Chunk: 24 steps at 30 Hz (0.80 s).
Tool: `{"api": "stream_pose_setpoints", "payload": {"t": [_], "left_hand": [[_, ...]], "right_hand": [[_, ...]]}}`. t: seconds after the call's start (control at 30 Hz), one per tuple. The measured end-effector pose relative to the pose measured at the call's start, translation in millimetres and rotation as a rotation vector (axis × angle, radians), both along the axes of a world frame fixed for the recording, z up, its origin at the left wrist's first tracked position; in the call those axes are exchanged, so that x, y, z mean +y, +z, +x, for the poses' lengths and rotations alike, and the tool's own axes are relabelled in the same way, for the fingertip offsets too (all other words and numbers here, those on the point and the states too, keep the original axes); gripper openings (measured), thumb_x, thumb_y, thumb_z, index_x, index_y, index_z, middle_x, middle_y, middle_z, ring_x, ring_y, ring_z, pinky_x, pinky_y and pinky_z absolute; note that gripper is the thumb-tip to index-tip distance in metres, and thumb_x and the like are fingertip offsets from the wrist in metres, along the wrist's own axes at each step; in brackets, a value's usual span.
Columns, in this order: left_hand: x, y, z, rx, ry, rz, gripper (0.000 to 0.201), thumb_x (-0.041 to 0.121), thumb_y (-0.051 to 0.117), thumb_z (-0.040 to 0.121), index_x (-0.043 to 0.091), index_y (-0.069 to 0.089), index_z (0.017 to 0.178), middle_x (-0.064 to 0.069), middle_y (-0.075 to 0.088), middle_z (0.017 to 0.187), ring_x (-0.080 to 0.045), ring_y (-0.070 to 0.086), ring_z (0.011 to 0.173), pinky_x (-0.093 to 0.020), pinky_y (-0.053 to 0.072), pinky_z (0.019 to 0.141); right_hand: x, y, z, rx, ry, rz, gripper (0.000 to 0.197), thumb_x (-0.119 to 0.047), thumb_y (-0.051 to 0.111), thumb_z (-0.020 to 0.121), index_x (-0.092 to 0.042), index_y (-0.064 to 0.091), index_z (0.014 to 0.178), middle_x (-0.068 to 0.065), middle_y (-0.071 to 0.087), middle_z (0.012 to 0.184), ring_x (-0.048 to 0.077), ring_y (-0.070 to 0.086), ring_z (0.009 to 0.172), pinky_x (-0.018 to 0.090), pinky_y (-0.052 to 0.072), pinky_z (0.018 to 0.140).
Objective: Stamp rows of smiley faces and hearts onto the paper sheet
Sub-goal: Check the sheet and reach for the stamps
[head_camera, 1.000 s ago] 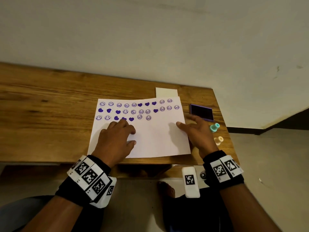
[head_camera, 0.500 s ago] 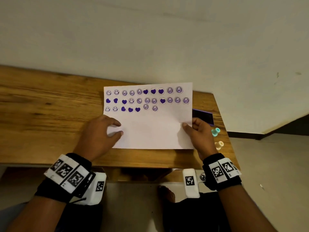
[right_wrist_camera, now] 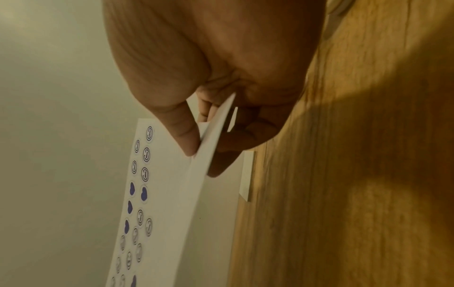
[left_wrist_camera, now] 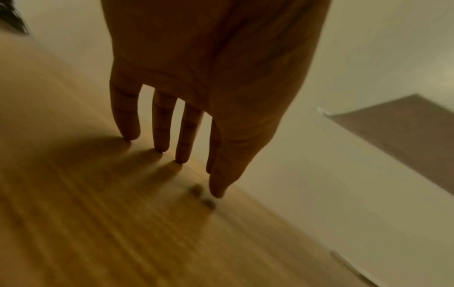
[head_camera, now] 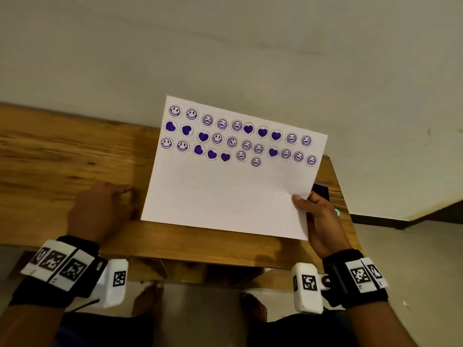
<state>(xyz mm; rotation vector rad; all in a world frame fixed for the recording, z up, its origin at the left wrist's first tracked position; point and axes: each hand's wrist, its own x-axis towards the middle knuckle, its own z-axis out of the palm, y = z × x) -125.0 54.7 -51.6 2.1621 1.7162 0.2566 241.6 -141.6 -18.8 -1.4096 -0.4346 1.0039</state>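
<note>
The white paper sheet [head_camera: 225,191] is lifted off the table and tilted up toward me, with three rows of purple smiley faces and hearts across its top. My right hand [head_camera: 308,199] pinches its right edge, thumb on the front; the right wrist view shows that pinch on the paper sheet [right_wrist_camera: 172,194]. My left hand [head_camera: 102,209] is off the paper, to its left, with straight fingers [left_wrist_camera: 159,132] touching the wooden table [left_wrist_camera: 98,223]. The purple ink pad [head_camera: 322,191] and a teal stamp [head_camera: 337,212] peek out behind my right hand.
The wooden table [head_camera: 62,156] stands against a pale wall. A small white block [right_wrist_camera: 247,174] lies on the table at the wall edge. The table's right edge is close to my right hand, with floor beyond.
The paper went from lying flat under both hands to being lifted and tilted. My left hand let go and slid left onto the table. My right hand alone holds the sheet now.
</note>
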Motion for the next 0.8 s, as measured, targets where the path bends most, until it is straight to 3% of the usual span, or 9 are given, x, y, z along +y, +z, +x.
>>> {"api": "stream_pose_setpoints", "payload": {"t": [0.2,0.4,0.57,0.8], "left_hand": [[3.8,-2.5,4.0,0.1,-0.002,-0.013,0.032,0.046,0.059,0.083,0.042,0.067,0.114,-0.008,0.063,0.104,-0.035,0.061,0.089,-0.047,0.055,0.074],[1.5,-0.5,5.3,0.104,0.016,-0.036,0.033,0.036,0.066,0.083,0.034,0.068,0.116,-0.012,0.06,0.117,-0.041,0.057,0.102,-0.051,0.051,0.085],[1.3,-0.3,4.7,0.09,0.0,-0.018,0.029,0.036,0.061,0.085,0.032,0.069,0.112,-0.014,0.06,0.112,-0.044,0.057,0.097,-0.052,0.051,0.08],[0.8,0.7,7.4,0.101,0.002,-0.007,0.032,0.037,0.067,0.083,0.034,0.068,0.114,-0.015,0.06,0.109,-0.045,0.057,0.096,-0.051,0.052,0.079]], "right_hand": [[-0.7,0.0,-3.8,0.033,0.06,-0.038,0.032,-0.007,0.057,0.094,-0.01,0.064,0.124,0.012,0.071,0.12,0.032,0.068,0.106,0.043,0.056,0.089],[0.2,-2.2,-5.8,0.068,0.083,-0.044,0.033,-0.006,0.055,0.095,-0.011,0.062,0.127,0.012,0.07,0.122,0.033,0.068,0.108,0.042,0.058,0.089],[0.3,-4.2,-6.8,0.075,0.078,-0.059,0.036,-0.008,0.057,0.093,-0.009,0.061,0.129,0.013,0.069,0.123,0.038,0.065,0.113,0.045,0.056,0.091],[0.7,-4.7,-7.4,0.071,0.07,-0.073,0.037,-0.009,0.059,0.091,-0.011,0.063,0.128,0.013,0.069,0.123,0.035,0.066,0.112,0.045,0.054,0.093]]}}
